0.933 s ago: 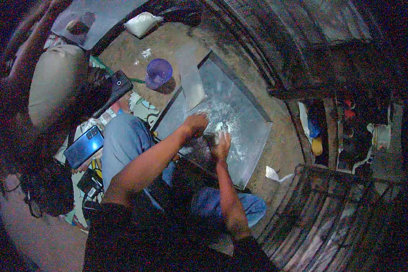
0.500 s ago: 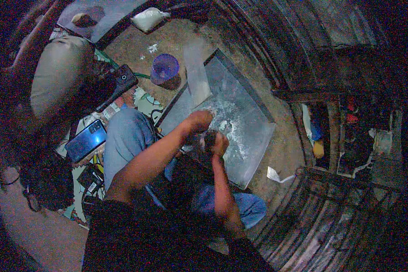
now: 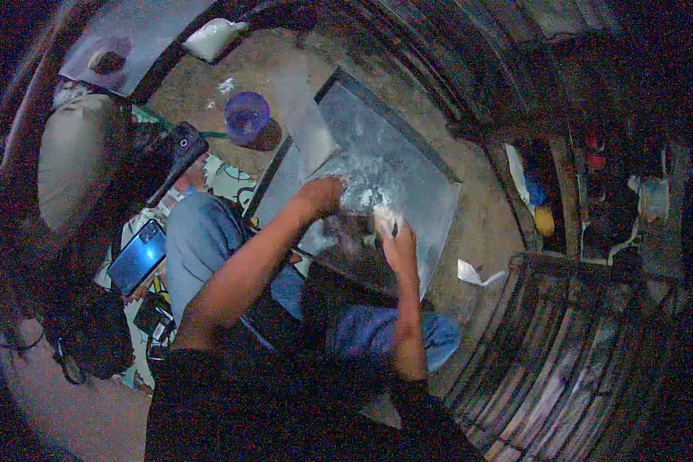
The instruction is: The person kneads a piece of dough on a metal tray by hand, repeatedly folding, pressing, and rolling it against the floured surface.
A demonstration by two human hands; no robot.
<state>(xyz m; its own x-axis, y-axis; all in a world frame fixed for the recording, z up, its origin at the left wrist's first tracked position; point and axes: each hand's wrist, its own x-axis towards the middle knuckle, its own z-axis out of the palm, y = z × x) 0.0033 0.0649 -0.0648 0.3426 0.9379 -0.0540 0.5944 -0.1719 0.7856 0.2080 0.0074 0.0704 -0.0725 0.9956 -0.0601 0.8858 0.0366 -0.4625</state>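
Note:
A large grey metal tray (image 3: 427, 231) lies before my crossed legs, with white powder (image 3: 366, 192) spread over its middle. My left hand (image 3: 325, 195) is closed at the powder's left edge; what its fingers hold, if anything, is hidden. My right hand (image 3: 400, 248) is closed around a small pale object (image 3: 385, 221) with a dark part beside the fingers; its kind cannot be made out. That object is over the powder's near side. A pale, see-through strip (image 3: 313, 142) extends across the tray's left edge, just beyond my left hand.
A purple bowl (image 3: 247, 118) stands beyond the tray's left side. A white-filled plastic bag (image 3: 215, 38) lies farther back. At left are a blue phone (image 3: 138, 256) and a person's knee (image 3: 83, 165). A white scrap (image 3: 477, 272) and slatted wood (image 3: 539, 362) are at right.
My right hand has moved away from my left, bringing the pale object into sight. My left hand remains closed near the powder. The whole view has shifted slightly.

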